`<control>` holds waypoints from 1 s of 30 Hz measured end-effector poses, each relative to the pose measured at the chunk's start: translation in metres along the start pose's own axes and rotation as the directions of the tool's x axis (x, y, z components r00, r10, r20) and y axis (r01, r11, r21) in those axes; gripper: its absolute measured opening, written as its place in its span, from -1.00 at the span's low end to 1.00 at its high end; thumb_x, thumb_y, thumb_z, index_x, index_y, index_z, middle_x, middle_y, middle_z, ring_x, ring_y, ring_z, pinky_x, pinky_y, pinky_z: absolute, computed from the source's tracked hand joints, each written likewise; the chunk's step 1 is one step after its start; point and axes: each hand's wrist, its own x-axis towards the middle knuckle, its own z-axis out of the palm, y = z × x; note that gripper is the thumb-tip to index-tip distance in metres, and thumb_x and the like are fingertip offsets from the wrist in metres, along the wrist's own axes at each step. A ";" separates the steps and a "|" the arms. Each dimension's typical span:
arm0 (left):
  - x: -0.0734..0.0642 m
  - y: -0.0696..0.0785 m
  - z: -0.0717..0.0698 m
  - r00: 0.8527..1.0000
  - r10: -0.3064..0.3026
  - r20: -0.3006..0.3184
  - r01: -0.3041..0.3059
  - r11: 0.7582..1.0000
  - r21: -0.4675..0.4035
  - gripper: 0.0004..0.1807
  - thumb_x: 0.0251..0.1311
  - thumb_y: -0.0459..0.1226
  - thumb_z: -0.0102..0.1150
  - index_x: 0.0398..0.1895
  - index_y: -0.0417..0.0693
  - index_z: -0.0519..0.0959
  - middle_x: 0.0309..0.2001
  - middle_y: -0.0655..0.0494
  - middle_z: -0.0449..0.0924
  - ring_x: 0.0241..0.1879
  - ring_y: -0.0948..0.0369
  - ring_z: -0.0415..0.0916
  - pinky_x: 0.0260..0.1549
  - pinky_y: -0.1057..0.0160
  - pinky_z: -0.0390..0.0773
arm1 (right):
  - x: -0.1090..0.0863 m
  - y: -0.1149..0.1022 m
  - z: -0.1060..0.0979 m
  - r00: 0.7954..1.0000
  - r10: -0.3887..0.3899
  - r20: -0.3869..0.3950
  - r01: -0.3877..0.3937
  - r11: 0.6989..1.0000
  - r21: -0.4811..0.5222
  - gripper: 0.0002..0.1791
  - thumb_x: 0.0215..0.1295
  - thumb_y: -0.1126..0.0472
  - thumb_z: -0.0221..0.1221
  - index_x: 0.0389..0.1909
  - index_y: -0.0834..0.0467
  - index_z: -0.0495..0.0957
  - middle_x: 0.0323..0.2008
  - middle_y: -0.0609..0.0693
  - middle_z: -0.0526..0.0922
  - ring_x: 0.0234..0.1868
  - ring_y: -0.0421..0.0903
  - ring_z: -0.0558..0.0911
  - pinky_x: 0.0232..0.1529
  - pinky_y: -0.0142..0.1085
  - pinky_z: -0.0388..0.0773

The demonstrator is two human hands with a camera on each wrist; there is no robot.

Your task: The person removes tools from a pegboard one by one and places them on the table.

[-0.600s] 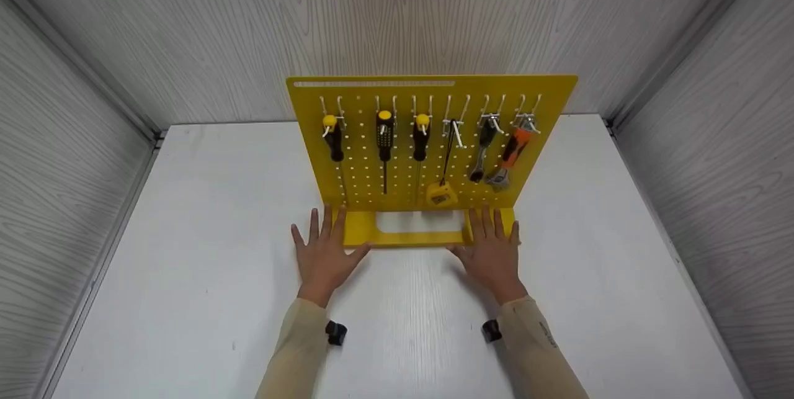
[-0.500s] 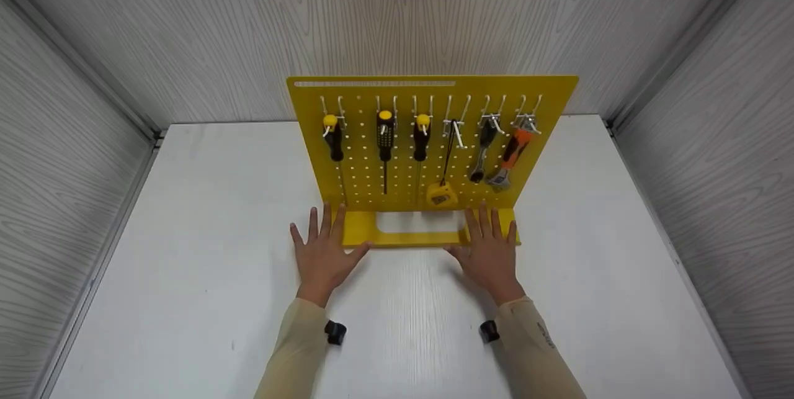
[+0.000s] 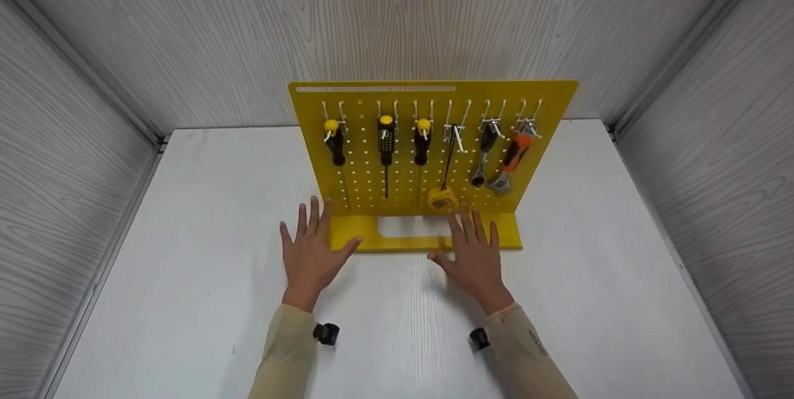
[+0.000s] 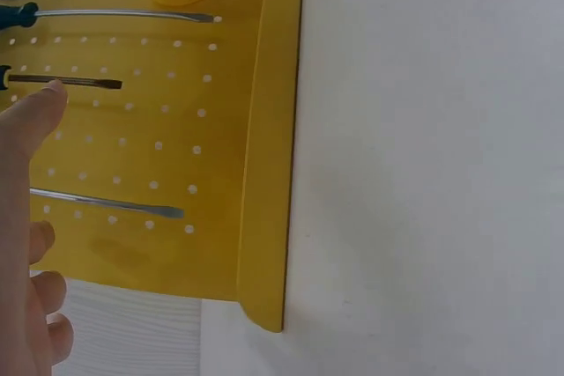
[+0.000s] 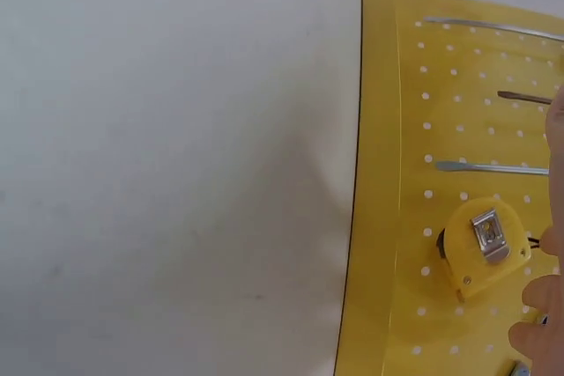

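Observation:
A yellow pegboard stands upright on its yellow base. From its white hooks hang a left screwdriver, a middle screwdriver and a right screwdriver. Beside them hang a yellow tape measure on a black cord, a dark-handled wrench and an orange-handled adjustable wrench. My left hand is spread at the base's left end, holding nothing. Fingers also spread, my right hand overlaps the base's front right part in the head view and holds nothing.
A white table carries the board. Wood-grain panels enclose it: a back wall, a left wall and a right wall. Black wrist cameras sit at both sleeves.
Both hands have shifted left, and the right one no longer covers the base's right end. The head view has tilted slightly. All the tools remain on their hooks.

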 end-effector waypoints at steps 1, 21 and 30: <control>0.000 -0.001 -0.002 1.000 0.000 -0.008 0.000 1.000 -0.005 0.03 0.12 0.43 -0.16 0.55 0.13 -0.11 0.56 0.03 -0.21 0.55 -0.02 -0.27 0.41 -0.27 -0.36 | 0.000 -0.002 0.000 1.000 -0.002 -0.005 0.002 1.000 0.003 0.07 0.15 -0.60 -0.28 0.51 0.05 0.03 0.53 0.12 -0.01 0.52 0.14 0.07 0.42 0.21 -0.04; 0.013 0.001 -0.043 0.995 -0.042 -0.093 0.017 0.967 -0.254 0.00 0.15 0.30 0.00 0.55 0.13 -0.11 0.55 -0.02 -0.12 0.54 -0.02 -0.14 0.44 -0.18 -0.17 | 0.011 -0.035 -0.003 0.996 -0.055 -0.075 0.068 0.979 0.190 -0.04 0.15 -0.42 0.07 0.43 0.10 0.18 0.45 0.19 0.19 0.44 0.16 0.24 0.34 0.17 0.19; 0.023 0.017 -0.058 0.966 -0.009 -0.259 -0.094 0.918 -0.384 -0.07 0.14 0.24 0.10 0.51 0.07 0.08 0.50 -0.10 0.07 0.39 -0.11 0.24 0.17 -0.13 0.40 | 0.016 -0.051 -0.003 0.988 -0.111 -0.107 0.137 0.951 0.279 -0.06 0.15 -0.27 0.20 0.41 0.21 0.18 0.43 0.27 0.19 0.37 0.23 0.32 0.28 0.12 0.32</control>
